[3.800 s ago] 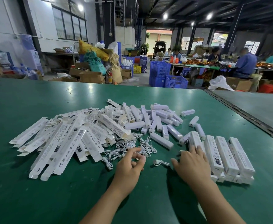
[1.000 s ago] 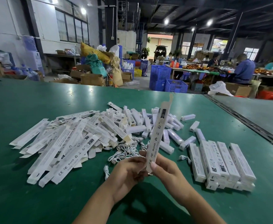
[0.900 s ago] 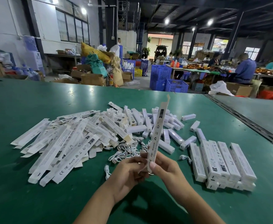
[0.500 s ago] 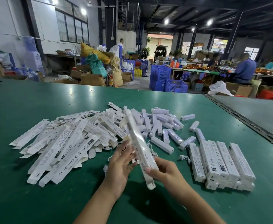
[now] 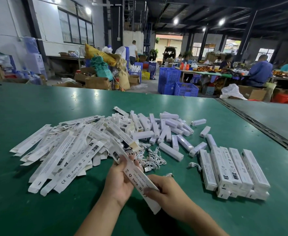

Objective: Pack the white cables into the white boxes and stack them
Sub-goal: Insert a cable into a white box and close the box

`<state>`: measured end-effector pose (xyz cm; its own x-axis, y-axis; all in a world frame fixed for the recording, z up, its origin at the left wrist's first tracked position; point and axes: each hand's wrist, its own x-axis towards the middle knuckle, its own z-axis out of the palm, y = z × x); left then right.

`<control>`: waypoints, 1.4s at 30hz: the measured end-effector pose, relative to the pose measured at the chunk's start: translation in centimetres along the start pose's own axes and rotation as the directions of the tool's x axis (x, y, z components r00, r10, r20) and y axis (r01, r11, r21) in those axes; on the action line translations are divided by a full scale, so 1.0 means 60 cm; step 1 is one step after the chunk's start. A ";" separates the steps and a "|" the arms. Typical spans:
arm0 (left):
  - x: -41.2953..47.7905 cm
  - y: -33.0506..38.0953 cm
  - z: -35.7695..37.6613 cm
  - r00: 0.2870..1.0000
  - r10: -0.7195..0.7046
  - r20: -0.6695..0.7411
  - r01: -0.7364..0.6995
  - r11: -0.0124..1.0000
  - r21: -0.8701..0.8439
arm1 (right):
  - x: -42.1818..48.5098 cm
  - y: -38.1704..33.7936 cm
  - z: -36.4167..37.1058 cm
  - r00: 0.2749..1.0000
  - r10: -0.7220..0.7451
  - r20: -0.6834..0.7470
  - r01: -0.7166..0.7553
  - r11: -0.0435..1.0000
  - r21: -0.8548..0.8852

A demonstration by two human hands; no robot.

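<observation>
Most fingers of the left hand [image 5: 117,181] are hidden behind the box [image 5: 136,178], which also covers part of the cables [image 5: 154,161], the fingertips of the right hand [image 5: 165,189] are blurred, and the lower layer of the stack [image 5: 233,169] shows only its near ends.

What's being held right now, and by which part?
One long white box, in both hands: the left hand grips its far half, the right hand pinches it near the near end.

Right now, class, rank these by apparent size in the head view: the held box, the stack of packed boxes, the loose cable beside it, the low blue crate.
1. stack of packed boxes
2. held box
3. low blue crate, though distance shrinks it
4. loose cable
</observation>
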<state>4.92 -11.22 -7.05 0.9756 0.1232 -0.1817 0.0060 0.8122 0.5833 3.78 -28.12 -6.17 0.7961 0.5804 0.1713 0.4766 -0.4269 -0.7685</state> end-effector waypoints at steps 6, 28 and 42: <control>-0.003 0.005 0.008 0.990 0.077 0.114 -0.094 0.984 0.151 | 0.000 0.002 0.001 0.987 0.070 -0.146 -0.046 0.986 0.163; -0.023 -0.034 0.002 0.828 0.377 0.416 -0.539 0.324 0.778 | -0.002 0.012 -0.023 0.950 0.164 -0.264 0.022 0.811 0.584; -0.016 -0.033 -0.003 0.829 0.264 0.493 -0.559 0.408 0.722 | -0.002 0.027 -0.023 0.928 0.098 -0.359 0.000 0.964 0.264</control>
<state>3.91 -12.86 -8.17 0.9188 0.0356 0.3931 -0.3840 -0.1492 0.9112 4.96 -29.85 -6.60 0.9195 0.2483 0.3048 0.3613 -0.2280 -0.9041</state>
